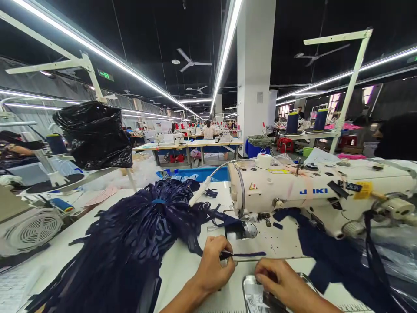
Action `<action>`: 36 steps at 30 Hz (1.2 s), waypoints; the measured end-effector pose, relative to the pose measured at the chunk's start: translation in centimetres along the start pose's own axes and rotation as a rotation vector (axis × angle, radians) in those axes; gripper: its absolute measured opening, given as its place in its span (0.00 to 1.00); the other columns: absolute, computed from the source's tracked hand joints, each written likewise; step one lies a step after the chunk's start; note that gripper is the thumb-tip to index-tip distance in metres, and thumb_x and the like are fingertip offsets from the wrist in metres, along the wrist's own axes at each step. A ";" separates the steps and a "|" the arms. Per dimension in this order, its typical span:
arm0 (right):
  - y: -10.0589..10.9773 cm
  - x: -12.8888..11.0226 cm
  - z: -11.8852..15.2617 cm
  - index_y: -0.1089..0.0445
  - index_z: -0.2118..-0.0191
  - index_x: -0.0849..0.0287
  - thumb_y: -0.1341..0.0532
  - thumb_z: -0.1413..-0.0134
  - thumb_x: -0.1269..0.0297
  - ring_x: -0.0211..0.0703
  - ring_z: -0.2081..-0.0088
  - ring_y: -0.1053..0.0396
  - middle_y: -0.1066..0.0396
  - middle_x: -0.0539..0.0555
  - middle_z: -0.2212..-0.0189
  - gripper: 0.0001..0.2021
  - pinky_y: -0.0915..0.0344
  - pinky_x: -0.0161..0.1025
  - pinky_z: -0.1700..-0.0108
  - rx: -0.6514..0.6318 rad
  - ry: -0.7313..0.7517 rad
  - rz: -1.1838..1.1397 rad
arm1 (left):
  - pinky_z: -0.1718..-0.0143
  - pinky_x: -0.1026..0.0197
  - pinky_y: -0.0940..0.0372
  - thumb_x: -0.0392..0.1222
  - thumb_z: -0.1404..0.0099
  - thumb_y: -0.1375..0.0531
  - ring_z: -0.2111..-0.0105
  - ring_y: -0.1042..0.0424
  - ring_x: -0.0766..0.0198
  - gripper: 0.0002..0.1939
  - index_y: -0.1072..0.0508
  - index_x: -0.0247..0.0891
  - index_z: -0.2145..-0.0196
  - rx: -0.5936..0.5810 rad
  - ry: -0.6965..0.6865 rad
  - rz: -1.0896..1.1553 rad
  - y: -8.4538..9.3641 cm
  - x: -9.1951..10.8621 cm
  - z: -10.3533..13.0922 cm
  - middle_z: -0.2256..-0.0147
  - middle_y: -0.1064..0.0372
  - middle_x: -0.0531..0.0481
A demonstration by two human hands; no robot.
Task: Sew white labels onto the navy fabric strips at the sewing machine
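Observation:
My left hand (pixel 215 264) is closed, thumb against fingers, on the end of a navy fabric strip, with a thin pale edge showing at the fingertips. Just beyond it, a short navy strip (pixel 250 254) lies flat on the machine bed. My right hand (pixel 282 278) has its fingers curled together over a metal tray (pixel 245 289) holding labels; whatever is in its grip is hidden. To the left spreads a big bundle of navy strips (pixel 140 234), tied with a blue band (pixel 159 201). The sewing machine (pixel 276 187) stands directly ahead, its needle area beyond my left hand.
Navy fabric (pixel 321 243) lies to the right under the machine arm. A black plastic bag (pixel 94 134) covers a thread stand at left. Thread cones (pixel 292 123) stand at back right. A flexible lamp (pixel 199 193) reaches over the bundle. People work at farther tables.

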State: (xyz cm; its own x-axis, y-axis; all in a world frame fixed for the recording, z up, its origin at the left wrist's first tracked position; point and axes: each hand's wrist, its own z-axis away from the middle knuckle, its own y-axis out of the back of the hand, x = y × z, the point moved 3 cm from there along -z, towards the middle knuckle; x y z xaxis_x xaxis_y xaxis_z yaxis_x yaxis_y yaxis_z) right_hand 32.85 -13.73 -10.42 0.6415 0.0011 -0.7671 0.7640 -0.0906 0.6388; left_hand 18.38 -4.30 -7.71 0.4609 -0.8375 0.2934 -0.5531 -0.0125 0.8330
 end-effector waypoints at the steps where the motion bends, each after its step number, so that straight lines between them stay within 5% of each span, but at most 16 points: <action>1: -0.4 0.0 -0.5 0.32 0.71 0.62 0.47 0.51 0.65 0.36 0.78 0.41 0.38 0.48 0.82 0.09 0.46 0.33 0.74 0.001 -0.003 -0.054 | 0.70 0.58 0.37 0.33 0.51 0.48 0.72 0.35 0.62 0.04 0.41 0.40 0.77 0.020 0.045 0.107 0.3 0.0 0.1 0.76 0.35 0.51; 7: -1.3 -2.0 -3.2 0.34 0.64 0.63 0.47 0.53 0.56 0.33 0.82 0.45 0.36 0.48 0.80 0.16 0.46 0.32 0.79 0.074 -0.035 -0.440 | 0.70 0.63 0.42 0.39 0.48 0.47 0.75 0.38 0.65 0.05 0.37 0.37 0.78 0.054 0.305 0.812 0.5 -1.7 -0.2 0.79 0.37 0.53; 12: -1.0 -3.4 -4.6 0.41 0.80 0.60 0.48 0.51 0.57 0.30 0.84 0.46 0.38 0.47 0.84 0.14 0.46 0.31 0.79 0.128 0.006 -0.532 | 0.70 0.64 0.43 0.45 0.48 0.43 0.76 0.38 0.67 0.10 0.34 0.35 0.81 -0.030 0.428 1.014 0.2 -2.3 -0.4 0.80 0.36 0.53; 16: -1.1 -3.2 -5.1 0.42 0.82 0.60 0.48 0.52 0.60 0.29 0.85 0.47 0.37 0.47 0.85 0.13 0.47 0.30 0.80 0.136 -0.024 -0.561 | 0.68 0.64 0.41 0.48 0.48 0.42 0.75 0.35 0.65 0.12 0.32 0.35 0.78 -0.098 0.476 1.128 0.0 -2.1 -0.3 0.78 0.32 0.52; 25: -1.6 -3.7 -4.3 0.40 0.75 0.60 0.45 0.56 0.67 0.27 0.86 0.48 0.40 0.43 0.85 0.03 0.50 0.27 0.84 0.246 -0.070 -0.578 | 0.69 0.64 0.37 0.45 0.48 0.41 0.78 0.33 0.66 0.10 0.29 0.35 0.77 -0.045 0.491 1.169 -0.4 -1.9 -0.4 0.79 0.30 0.52; 36: -2.1 -4.0 -5.0 0.42 0.76 0.59 0.44 0.59 0.64 0.29 0.84 0.47 0.44 0.42 0.85 0.06 0.46 0.28 0.83 0.297 -0.051 -0.678 | 0.70 0.65 0.37 0.43 0.49 0.40 0.73 0.31 0.63 0.08 0.25 0.35 0.76 0.063 0.432 1.020 -0.3 -1.7 0.1 0.77 0.28 0.50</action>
State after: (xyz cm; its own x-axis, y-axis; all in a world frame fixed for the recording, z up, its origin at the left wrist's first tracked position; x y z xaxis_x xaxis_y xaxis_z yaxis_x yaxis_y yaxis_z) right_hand 28.98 -8.52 -8.42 0.0261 0.1066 -0.9940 0.9357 -0.3525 -0.0132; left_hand 17.66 -2.92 -8.51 -0.0347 -0.2102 0.9770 -0.8395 0.5365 0.0857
